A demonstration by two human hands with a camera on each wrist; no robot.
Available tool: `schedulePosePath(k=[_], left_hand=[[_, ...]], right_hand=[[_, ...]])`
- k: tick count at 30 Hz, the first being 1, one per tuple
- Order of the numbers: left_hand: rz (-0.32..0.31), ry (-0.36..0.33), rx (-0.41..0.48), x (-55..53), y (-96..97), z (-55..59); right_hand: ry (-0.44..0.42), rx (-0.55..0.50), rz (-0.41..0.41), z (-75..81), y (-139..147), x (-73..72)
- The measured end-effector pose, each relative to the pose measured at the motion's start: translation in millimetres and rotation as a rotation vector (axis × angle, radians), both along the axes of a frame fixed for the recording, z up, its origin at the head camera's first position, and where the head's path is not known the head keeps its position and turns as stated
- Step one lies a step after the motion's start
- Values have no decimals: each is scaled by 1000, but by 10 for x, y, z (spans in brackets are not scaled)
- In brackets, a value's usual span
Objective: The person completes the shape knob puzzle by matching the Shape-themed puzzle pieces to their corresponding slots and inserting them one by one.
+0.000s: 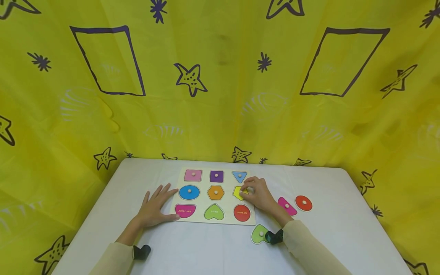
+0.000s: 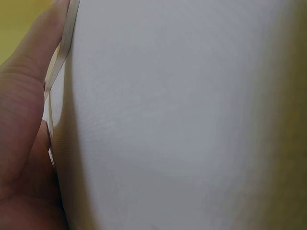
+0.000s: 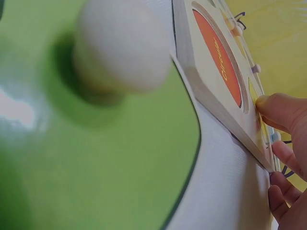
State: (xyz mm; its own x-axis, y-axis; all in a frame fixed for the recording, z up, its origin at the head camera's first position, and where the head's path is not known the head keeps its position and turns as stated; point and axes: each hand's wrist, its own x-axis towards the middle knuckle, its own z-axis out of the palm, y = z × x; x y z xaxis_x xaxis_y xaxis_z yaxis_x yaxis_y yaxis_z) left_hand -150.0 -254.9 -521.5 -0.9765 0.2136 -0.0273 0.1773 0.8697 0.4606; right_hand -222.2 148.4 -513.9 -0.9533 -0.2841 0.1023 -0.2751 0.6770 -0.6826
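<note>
One yellow pentagon (image 1: 236,193) lies under right hand (image 1: 258,194), pinched by it; left hand (image 1: 154,208) splayed

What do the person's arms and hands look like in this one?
The left sleeve and right sleeve are plain pale beige. A small black device sits by the end of each. The left hand and right hand wear no gloves.

The pale, rectangular wooden puzzle board (image 3: 184,43) looks smooth and matt, its cut edge bare. The green, heart-shaped flat piece (image 3: 144,158) is glossy, its off-white round knob (image 3: 122,45) smooth and matt. The white tabletop covering (image 1: 206,248) looks matt and finely textured, the yellow, star-patterned curtain (image 1: 220,114) thin.
</note>
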Motion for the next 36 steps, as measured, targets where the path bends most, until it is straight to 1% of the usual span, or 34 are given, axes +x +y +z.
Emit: schedulePosePath(k=[10,19,26,30,34,36], left_hand=[[-2,5,0,-2,-1,-7],[0,-2,0,11,16,24],[3,-7,1,14,15,13],[0,9,12,18,22,2],[-3,13,19,19,22,2],[-3,7,16,17,19,14]], right_hand=[[2,2,-1,0,7,-1],[10,-8,5,6,8,7],[7,-4,47,38,55,2],[55,-8,87,71,134,-2],[117,24,114,111,236,7],[121,27,113,146,294,26]])
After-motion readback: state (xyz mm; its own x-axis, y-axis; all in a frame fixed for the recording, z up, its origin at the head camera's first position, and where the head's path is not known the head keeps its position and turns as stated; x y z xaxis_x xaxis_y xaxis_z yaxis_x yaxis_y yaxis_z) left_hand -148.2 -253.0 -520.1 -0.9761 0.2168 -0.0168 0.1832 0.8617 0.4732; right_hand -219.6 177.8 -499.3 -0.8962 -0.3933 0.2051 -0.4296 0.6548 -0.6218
